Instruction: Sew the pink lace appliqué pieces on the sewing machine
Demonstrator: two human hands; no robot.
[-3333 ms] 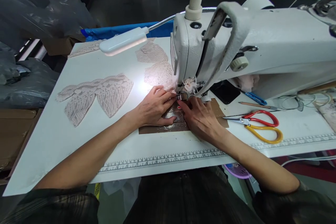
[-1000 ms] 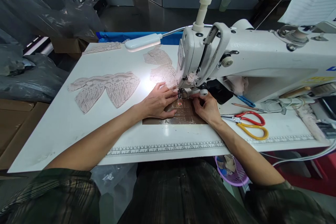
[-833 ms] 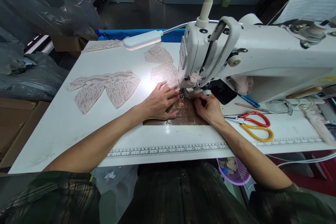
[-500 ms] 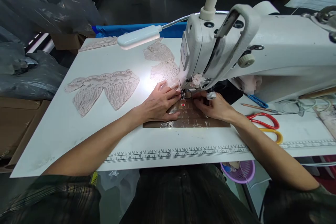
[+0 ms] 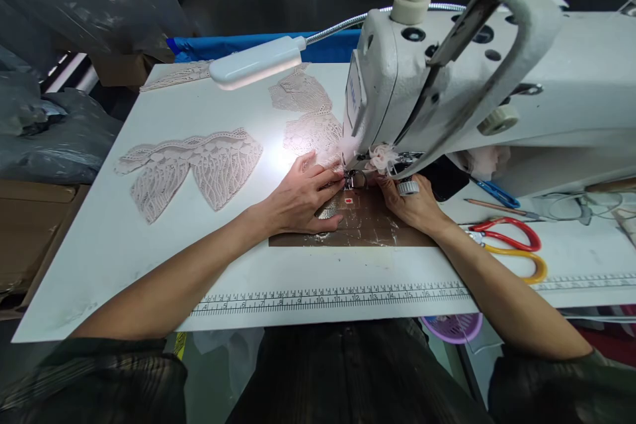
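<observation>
My left hand [image 5: 308, 195] lies flat on the bed, left of the presser foot [image 5: 349, 180] of a white sewing machine [image 5: 380, 73]. Its fingers are stretched out and the thumb is apart. Its fingertips rest by the near end of a pale pink lace piece [image 5: 313, 132] that trails back along the table. Right of the foot is my right hand [image 5: 412, 205], its fingers drawn together and partly hidden behind a ridged knob; what they pinch, if anything, I cannot make out. Beneath both hands is a brown, tape-covered plate [image 5: 368, 225].
Another lace piece [image 5: 223, 169] lies on the white table [image 5: 163, 265] to the left. A lamp [image 5: 258, 63] hangs over the back. Red and yellow-handled scissors [image 5: 517, 252] and a pencil [image 5: 497, 207] lie at right. A measuring tape [image 5: 318, 298] runs along the front edge.
The view has shifted, so the machine looks larger and further right. My right hand has moved slightly rightward from the foot; my left hand stays nearly in place.
</observation>
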